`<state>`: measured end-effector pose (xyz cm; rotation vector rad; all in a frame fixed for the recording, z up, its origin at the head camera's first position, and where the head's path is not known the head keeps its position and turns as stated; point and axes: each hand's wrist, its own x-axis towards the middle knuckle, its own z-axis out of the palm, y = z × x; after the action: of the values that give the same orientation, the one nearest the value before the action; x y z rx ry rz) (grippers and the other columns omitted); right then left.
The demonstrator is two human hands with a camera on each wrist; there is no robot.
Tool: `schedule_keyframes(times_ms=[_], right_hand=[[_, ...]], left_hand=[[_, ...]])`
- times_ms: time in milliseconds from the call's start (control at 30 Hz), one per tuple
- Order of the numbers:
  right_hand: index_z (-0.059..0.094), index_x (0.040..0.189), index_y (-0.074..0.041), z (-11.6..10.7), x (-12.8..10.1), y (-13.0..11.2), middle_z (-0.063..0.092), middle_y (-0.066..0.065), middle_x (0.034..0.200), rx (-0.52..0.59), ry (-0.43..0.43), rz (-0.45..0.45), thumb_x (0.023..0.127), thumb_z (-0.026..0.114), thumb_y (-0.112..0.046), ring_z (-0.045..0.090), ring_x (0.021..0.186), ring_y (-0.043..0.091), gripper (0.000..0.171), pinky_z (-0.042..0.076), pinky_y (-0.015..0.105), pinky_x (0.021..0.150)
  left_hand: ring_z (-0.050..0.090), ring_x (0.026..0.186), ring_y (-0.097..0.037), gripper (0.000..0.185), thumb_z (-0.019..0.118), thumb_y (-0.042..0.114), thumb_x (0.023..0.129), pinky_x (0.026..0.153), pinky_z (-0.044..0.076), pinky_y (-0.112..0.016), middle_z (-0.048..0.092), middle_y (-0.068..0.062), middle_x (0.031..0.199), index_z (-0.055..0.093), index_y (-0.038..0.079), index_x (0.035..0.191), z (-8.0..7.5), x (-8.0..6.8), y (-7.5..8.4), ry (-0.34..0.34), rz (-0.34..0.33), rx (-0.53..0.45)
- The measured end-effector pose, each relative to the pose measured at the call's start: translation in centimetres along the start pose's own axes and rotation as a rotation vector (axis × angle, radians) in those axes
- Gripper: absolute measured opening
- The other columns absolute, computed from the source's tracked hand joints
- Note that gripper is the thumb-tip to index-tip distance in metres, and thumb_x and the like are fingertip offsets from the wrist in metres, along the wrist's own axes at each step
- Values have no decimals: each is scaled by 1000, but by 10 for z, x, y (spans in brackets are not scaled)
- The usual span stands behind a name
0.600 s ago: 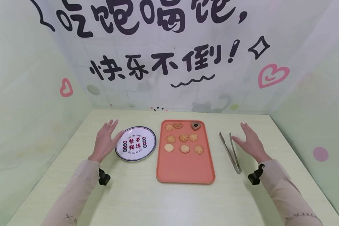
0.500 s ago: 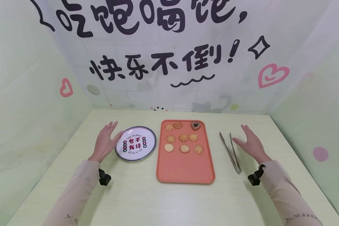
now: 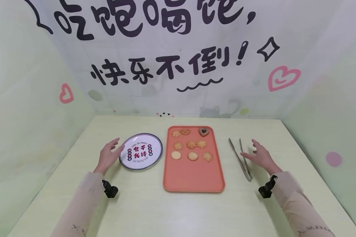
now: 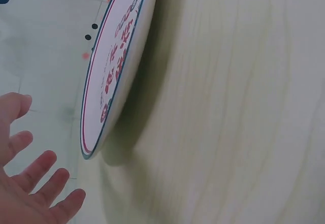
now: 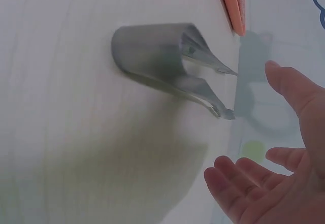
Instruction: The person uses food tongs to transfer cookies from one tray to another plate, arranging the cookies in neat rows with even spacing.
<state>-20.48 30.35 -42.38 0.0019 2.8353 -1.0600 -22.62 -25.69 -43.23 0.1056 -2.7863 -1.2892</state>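
Note:
At the left edge of a round white plate [image 3: 140,166] with a blue rim and red characters, my left hand [image 3: 107,158] is held with thumb and fingers spread; the left wrist view shows its fingers apart from the plate [image 4: 109,76]. Metal tongs [image 3: 241,161] lie on the table to the right, their arms pointing to the back. Just right of them my right hand [image 3: 264,158] holds nothing, its thumb overlapping one arm of the tongs in the head view. In the right wrist view the tongs [image 5: 152,51] lie beside the relaxed fingers [image 5: 228,183].
Between plate and tongs lies an orange tray [image 3: 192,179] with several cookies on its back half, among them a heart-shaped cookie [image 3: 203,132] and a flower-shaped cookie [image 3: 207,156]. Printed cloth walls [image 3: 154,95] stand behind and along both sides of the pale table [image 3: 178,214].
Both hands have lowered a little toward the table, and their fingers have bent slightly. The head view has shifted slightly. Plate, tray and tongs stay where they were.

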Motion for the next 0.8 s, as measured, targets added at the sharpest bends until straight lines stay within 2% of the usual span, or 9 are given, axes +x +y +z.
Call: schedule_keyframes(times_ms=[133, 400, 633, 800], right_hand=[[5, 137, 8, 5, 0, -1, 21, 34, 133, 14, -24, 19, 82, 60, -41, 35, 112, 49, 92, 39, 54, 86], [9, 137, 9, 9, 1, 4, 26, 36, 130, 30, -80, 37, 82, 59, -40, 32, 114, 48, 89, 36, 54, 89], [14, 135, 11, 14, 3, 1, 37, 35, 121, 25, -89, 27, 81, 61, -38, 40, 107, 45, 87, 41, 51, 84], [16, 134, 13, 18, 6, 4, 42, 34, 111, 34, -82, 7, 78, 62, -46, 45, 97, 41, 93, 45, 46, 76]], left_hand=[[35, 118, -39, 58, 49, 33, 90, 94, 34, -49, 36, -24, 131, 29, 6, 137, 1, 0, -9, -6, -65, -33], [42, 112, -38, 55, 47, 29, 91, 92, 39, -45, 41, -26, 124, 30, 2, 136, 10, 8, -21, -43, -94, -19], [44, 109, -37, 49, 47, 23, 91, 90, 40, -44, 46, -26, 119, 35, -1, 133, 15, 13, -26, -6, -123, -21], [47, 104, -32, 42, 47, 21, 92, 86, 43, -40, 50, -22, 114, 43, -1, 127, 18, 17, -31, 12, -156, -20]])
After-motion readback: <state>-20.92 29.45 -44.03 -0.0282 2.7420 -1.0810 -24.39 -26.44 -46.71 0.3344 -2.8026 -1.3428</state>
